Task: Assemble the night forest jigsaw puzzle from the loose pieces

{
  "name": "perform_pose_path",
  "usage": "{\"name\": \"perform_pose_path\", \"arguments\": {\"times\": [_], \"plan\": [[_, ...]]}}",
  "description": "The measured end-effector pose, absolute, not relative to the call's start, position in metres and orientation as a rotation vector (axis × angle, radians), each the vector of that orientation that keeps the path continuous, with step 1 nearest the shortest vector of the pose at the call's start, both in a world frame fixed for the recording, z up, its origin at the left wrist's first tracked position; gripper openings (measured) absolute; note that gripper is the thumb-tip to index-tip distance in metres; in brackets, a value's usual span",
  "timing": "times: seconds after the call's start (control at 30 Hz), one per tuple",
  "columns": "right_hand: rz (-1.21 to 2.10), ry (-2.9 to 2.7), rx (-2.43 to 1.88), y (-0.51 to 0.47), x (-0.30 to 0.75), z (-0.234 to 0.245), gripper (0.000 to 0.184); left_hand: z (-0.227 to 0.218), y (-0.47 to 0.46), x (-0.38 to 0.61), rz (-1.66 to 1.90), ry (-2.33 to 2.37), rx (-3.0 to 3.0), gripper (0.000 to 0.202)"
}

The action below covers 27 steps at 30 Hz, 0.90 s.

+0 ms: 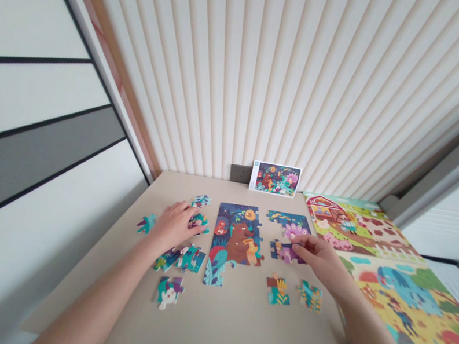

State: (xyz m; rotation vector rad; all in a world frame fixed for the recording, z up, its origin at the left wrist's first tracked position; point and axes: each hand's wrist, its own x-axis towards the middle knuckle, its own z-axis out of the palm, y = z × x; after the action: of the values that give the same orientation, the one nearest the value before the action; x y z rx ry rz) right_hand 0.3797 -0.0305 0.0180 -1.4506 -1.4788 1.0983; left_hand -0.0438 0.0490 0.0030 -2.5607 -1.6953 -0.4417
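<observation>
My left hand [174, 223] is on the left of the table, its thumb and fingers around a teal and dark blue puzzle piece [198, 222]. On the right, my right hand [318, 257] pinches the edge of a purple puzzle piece [286, 252]. This piece sits just below a joined section [295, 229] with a pink-purple peacock fan. Between my hands lies a larger joined section [238, 238] showing a brown bear, a red animal and a teal plant. Loose pieces lie near my left wrist, including a teal one [191, 258] and one with a white rabbit [169, 291].
A picture card [274, 179] leans against the ribbed wall by a dark socket [240, 173]. Two more loose pieces [278, 290] lie below my right hand. A farm puzzle [361, 226] and a yellow animal puzzle [420, 321] cover the right side.
</observation>
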Motion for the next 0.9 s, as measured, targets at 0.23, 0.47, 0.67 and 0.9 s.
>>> {"name": "perform_pose_path", "arguments": {"times": [0.23,0.47,0.67,0.9], "plan": [[0.947,-1.82,-1.64,-0.031,0.398,0.021,0.025,0.004,0.048,-0.049,-0.37,-1.672,-2.619,0.039],[0.556,-1.945,-1.689,-0.03,0.398,0.016,0.022,-0.001,0.062,-0.046,-0.553,-1.687,-2.518,0.042],[0.399,-1.847,-1.716,-0.029,0.389,0.015,0.024,-0.018,0.098,-0.043,-0.623,-1.755,-2.423,0.048],[0.381,-1.823,-1.673,-0.033,0.376,0.021,0.024,-0.021,0.101,-0.043,-0.698,-1.662,-2.452,0.043]]}}
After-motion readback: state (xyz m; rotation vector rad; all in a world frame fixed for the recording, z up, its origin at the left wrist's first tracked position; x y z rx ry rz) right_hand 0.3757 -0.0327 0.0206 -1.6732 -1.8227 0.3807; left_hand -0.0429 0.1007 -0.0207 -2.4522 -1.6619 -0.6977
